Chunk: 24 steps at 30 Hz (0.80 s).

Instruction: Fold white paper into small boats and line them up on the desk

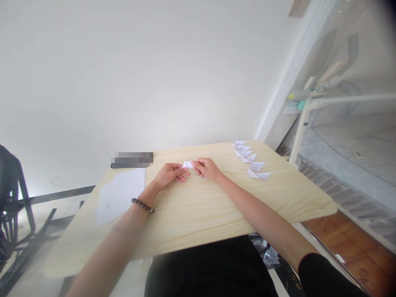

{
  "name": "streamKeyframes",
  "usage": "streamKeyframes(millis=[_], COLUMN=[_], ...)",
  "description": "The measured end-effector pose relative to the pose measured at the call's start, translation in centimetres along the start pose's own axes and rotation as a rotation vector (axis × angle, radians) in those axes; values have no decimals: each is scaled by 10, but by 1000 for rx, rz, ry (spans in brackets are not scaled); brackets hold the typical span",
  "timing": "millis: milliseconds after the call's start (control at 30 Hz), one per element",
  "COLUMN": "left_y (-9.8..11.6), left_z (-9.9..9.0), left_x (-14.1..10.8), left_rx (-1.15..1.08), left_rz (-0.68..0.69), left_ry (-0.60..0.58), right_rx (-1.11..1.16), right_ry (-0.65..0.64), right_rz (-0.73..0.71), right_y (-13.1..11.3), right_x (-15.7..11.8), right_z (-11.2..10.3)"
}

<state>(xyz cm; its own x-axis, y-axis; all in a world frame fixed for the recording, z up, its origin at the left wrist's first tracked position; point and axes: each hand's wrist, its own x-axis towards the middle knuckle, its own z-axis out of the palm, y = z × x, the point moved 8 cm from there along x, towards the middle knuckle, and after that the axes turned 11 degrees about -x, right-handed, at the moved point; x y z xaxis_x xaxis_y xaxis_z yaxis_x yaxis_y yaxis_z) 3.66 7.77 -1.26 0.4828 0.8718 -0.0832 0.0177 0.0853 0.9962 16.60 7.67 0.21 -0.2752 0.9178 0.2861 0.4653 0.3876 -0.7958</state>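
Note:
A small folded piece of white paper [187,164] is held between my two hands, above the middle of the wooden table [198,214]. My left hand [170,175] pinches its left end, with the lower fingers loosely curled beneath. On the opposite end, the thumb and forefinger of my right hand [206,168] are closed. Several folded white paper shapes with pointed ends [247,156] lie in a slanting row to the right of my right hand. Sheets of white paper [122,194] lie flat at the left, partly behind my left forearm.
A dark, pixelated long object [133,160] lies at the table's back left edge. A white wall [173,74] stands right behind the table. To the right is a white metal frame [301,136]; black chair-like legs [21,194] stand at the left.

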Motion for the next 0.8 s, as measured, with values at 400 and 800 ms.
streamKeyframes(millis=[400, 800], left_y=[0, -1], left_z=[3, 10], left_x=[-2, -3], left_rx=[-38, 21], left_rz=[15, 31], left_ry=[-49, -112], right_rx=[99, 16], right_ry=[-139, -202], right_rz=[-4, -46], right_y=[-1, -1], right_x=[0, 0], right_z=[12, 13])
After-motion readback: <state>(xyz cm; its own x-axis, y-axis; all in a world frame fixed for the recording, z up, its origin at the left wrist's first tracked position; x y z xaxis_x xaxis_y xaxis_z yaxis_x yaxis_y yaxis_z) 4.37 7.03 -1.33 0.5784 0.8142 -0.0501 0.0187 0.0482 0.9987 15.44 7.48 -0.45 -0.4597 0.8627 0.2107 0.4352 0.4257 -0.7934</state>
